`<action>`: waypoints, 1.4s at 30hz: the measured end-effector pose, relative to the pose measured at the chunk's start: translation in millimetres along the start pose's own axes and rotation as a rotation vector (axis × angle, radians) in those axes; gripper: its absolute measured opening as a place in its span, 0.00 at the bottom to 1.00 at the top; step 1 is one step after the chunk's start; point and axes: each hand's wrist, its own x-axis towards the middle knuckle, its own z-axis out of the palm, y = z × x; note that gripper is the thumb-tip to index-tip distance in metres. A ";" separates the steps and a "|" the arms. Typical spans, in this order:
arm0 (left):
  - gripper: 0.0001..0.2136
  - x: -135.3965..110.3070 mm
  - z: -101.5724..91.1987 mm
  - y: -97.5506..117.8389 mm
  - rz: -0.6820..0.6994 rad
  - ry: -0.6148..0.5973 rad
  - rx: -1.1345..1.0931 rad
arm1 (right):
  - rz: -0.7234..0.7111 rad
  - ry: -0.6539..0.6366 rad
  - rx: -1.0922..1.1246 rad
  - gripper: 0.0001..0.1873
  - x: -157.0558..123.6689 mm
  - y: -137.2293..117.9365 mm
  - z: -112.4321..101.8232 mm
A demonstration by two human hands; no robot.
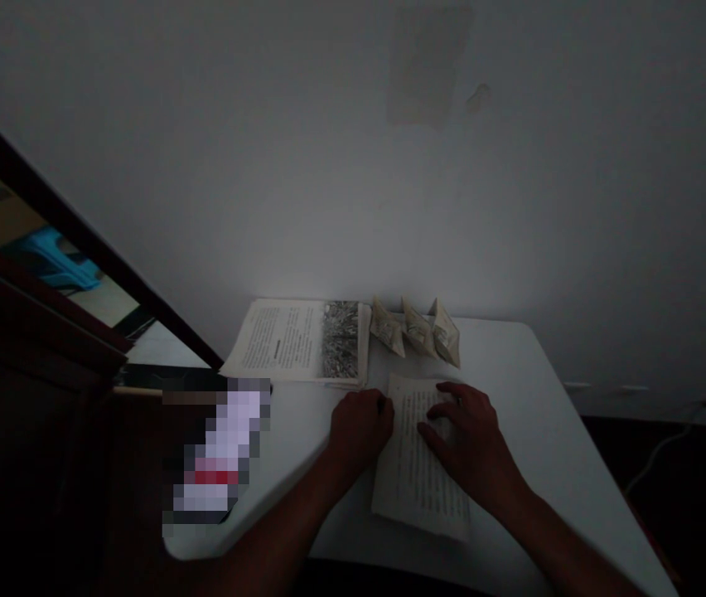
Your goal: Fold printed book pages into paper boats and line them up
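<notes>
A printed paper sheet (418, 489) with a rough lower edge lies on the white table between my hands. My left hand (362, 427) is curled closed at the sheet's left edge; whether its fingers pinch the paper cannot be made out. Over the upper right of the sheet rests my right hand (468, 435), its fingers apart and slightly bent. Just beyond the sheet stand three folded paper boats, a left one (387, 329), a middle one (418, 329) and a right one (446, 333), made from printed pages.
An open stack of printed pages (284, 340) lies at the table's back left. A blurred-out phone-like object (222, 448) sits at the left edge. The white table (514, 365) meets a plain wall (303, 182). A dark-framed opening is at left, a cable (657, 456) at right.
</notes>
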 end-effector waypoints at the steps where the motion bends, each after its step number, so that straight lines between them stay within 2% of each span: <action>1: 0.15 0.1 0.2 -0.2 0.002 0.001 -0.001 | 0.002 -0.005 0.005 0.07 -0.5 0.4 1.5; 7: 0.15 1.7 0.6 -0.8 -0.006 -0.004 -0.002 | 0.000 -0.008 0.000 0.07 -1.4 2.8 6.7; 15: 0.15 -0.9 3.9 -1.1 0.012 0.008 0.023 | 0.006 -0.103 -0.066 0.06 -2.0 0.4 5.3; 26: 0.14 -5.4 6.5 2.9 0.056 0.036 0.119 | -0.003 -0.167 -0.112 0.05 1.8 -4.3 1.0; 42: 0.14 -5.0 2.1 -5.0 0.072 0.046 0.128 | 0.001 -0.151 -0.099 0.06 0.3 -1.5 5.5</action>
